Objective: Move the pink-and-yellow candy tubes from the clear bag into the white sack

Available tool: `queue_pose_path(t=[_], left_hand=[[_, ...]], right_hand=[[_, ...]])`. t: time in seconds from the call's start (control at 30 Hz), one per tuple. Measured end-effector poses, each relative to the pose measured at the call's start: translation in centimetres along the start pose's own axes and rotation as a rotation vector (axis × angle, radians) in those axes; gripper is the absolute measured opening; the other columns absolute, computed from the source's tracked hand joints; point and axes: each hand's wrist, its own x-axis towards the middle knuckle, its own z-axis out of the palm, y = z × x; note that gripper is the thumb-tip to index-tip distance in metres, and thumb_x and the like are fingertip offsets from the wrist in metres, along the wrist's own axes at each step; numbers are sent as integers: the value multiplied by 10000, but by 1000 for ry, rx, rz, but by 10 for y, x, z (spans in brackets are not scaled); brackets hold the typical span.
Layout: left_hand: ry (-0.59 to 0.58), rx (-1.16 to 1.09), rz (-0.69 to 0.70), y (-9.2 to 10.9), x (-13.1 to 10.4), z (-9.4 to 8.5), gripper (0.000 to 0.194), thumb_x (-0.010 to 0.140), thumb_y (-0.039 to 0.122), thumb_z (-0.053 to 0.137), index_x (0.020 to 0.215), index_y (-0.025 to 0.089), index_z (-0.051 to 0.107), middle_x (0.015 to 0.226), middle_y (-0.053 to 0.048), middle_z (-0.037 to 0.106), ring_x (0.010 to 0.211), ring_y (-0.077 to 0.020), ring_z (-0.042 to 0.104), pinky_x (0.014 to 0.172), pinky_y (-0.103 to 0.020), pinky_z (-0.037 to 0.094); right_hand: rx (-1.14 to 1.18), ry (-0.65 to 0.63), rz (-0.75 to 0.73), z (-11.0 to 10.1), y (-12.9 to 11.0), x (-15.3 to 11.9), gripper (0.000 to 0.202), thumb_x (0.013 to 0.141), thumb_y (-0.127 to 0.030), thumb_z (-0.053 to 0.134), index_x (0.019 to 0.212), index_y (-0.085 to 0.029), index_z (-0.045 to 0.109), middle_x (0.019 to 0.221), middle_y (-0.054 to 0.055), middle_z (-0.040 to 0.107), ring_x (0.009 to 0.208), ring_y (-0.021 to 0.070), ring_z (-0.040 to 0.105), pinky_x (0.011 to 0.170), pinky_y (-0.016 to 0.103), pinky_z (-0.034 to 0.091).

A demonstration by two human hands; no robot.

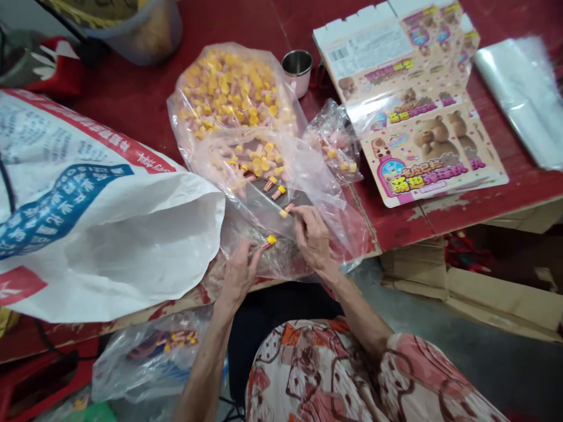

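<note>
Our left grip (240,266) is pinched on a yellow-capped tube (270,241) by the surface's (246,23) near edge and our right grip (313,237) seems closed on a second tube (285,210) farther right, so we do well to pinch lightly, clear of the loose plastic bag (308,167).

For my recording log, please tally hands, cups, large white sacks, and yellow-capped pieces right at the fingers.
Hands (left hand, right hand): 2
Cups: 1
Large white sacks: 1
Yellow-capped pieces there (left piece, right piece): 2
Total: 6
</note>
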Motion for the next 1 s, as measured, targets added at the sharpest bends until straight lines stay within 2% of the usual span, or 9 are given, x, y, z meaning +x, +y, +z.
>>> queue_pose_path(t=[0.13, 0.23, 0.37, 0.53, 0.67, 0.77, 0.87, 0.93, 1.0], left_hand=[[102, -244, -209, -4, 4, 6, 317, 986, 549, 594, 977, 242, 670, 939, -42, 734, 870, -211, 701, 772, -317, 566], [102, -377, -300, 4, 8, 15, 349, 947, 580, 611, 987, 238, 668, 916, -39, 735, 829, -199, 691, 749, -311, 572], [149, -440, -287, 20, 17, 25, 359, 927, 567, 628, 996, 216, 663, 951, -52, 733, 879, -195, 694, 779, -307, 584], [135, -464, -273, 31, 23, 33, 309, 908, 516, 656, 983, 217, 682, 974, -49, 742, 920, -196, 697, 828, -310, 579], [180, -495, -338, 35, 24, 34, 342, 882, 547, 654, 953, 213, 680, 952, -43, 742, 891, -192, 689, 821, -303, 574], [212, -513, -398, 31, 18, 23, 380, 855, 581, 667, 950, 213, 683, 945, -38, 740, 883, -196, 691, 806, -297, 573], [223, -391, -374, 20, 6, 5, 381, 870, 592, 667, 960, 222, 686, 944, -37, 739, 867, -204, 695, 777, -297, 561], [215, -177, -291, 14, -1, -4, 352, 907, 569, 644, 969, 225, 681, 951, -47, 740, 866, -216, 700, 785, -311, 543], [175, 81, -204, 13, -5, -9, 309, 959, 523, 592, 973, 224, 667, 948, -63, 737, 842, -231, 698, 751, -322, 508]], right_hand=[[-99, -225, -116, 16, 2, -20, 247, 1106, -225, 455, 1188, -217, 688, 1145, 101, 706, 1029, 245, 661, 878, 382, 515], [-173, -321, -153, 25, 1, -35, 221, 1101, -229, 489, 1144, -224, 706, 1227, 109, 707, 1065, 257, 642, 889, 396, 475], [-129, -308, -126, 22, 1, -38, 240, 1120, -248, 453, 1157, -222, 689, 1237, 117, 701, 1105, 255, 641, 909, 394, 483], [-16, -98, 11, 7, 4, -32, 272, 1118, -270, 428, 1267, -197, 645, 1260, 141, 672, 1201, 260, 628, 997, 396, 522], [-27, -181, -19, 8, 0, -32, 281, 1107, -258, 456, 1272, -173, 666, 1253, 147, 697, 1171, 264, 657, 977, 401, 516], [106, -226, -11, 11, -7, -34, 260, 1099, -242, 482, 1280, -186, 661, 1203, 113, 725, 1137, 240, 675, 964, 382, 521], [203, -331, -64, 15, -13, -36, 270, 1096, -214, 486, 1297, -212, 667, 1200, 81, 734, 1113, 213, 686, 954, 363, 530], [175, -390, -117, 17, -15, -36, 279, 1090, -194, 482, 1274, -215, 690, 1208, 82, 729, 1120, 211, 685, 967, 366, 532], [113, -371, -133, 17, -14, -34, 304, 1082, -179, 465, 1263, -216, 707, 1225, 93, 718, 1154, 220, 675, 996, 376, 534]])
